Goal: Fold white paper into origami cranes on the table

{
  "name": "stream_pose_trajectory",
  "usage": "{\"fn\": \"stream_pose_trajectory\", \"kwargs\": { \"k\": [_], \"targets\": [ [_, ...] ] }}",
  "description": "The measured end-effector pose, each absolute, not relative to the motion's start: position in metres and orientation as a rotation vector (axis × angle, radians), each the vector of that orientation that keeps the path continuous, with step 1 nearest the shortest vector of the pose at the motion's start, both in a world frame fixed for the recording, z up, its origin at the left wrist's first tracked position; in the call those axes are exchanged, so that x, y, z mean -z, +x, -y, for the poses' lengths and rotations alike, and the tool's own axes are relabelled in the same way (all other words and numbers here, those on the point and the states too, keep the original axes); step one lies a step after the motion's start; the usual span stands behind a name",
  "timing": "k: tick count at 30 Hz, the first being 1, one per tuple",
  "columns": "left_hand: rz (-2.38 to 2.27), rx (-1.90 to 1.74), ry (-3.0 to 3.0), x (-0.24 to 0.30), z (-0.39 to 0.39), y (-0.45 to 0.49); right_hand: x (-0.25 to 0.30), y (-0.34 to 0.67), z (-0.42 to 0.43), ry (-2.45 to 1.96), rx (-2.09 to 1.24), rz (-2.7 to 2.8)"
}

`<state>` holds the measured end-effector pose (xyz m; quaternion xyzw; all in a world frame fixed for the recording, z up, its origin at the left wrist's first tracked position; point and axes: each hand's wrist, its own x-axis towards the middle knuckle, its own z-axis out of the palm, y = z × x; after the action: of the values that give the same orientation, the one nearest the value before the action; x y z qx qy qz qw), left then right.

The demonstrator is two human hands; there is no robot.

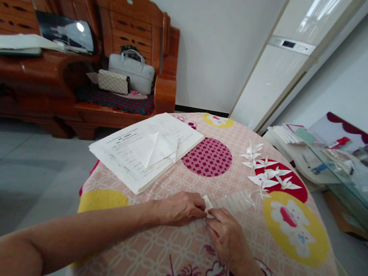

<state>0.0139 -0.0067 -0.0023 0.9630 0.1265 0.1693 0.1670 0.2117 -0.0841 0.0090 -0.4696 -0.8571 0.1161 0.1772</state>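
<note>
A small piece of folded white paper lies on the tablecloth between my two hands, partly covered by fingers. My left hand has its fingers closed on the paper's left side. From the right, my right hand pinches the paper's other side, fingertips close to those of the left. Just behind the hands is a clear plastic wrapper. Several white origami cranes stand in a group farther back on the right.
A thick stack of printed sheets with folded white paper squares on top sits at the table's back left. Right of the patterned tablecloth is a glass-topped stand with clutter. Wooden chairs with bags stand behind.
</note>
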Motion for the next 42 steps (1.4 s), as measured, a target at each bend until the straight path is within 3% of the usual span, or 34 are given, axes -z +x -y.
{"fn": "stream_pose_trajectory", "kwargs": {
  "k": [19,30,42],
  "targets": [
    [-0.407,-0.515,2.654,0.002,0.01,0.011,-0.01,0.218,0.087,-1.348,-0.506,2.196],
    [-0.591,-0.466,2.63,-0.001,-0.011,0.032,0.017,0.216,0.077,-1.528,-0.225,1.96],
    [-0.626,-0.422,2.312,-0.003,-0.018,0.043,0.02,0.215,0.073,-1.546,-0.325,1.859]
  ]
}}
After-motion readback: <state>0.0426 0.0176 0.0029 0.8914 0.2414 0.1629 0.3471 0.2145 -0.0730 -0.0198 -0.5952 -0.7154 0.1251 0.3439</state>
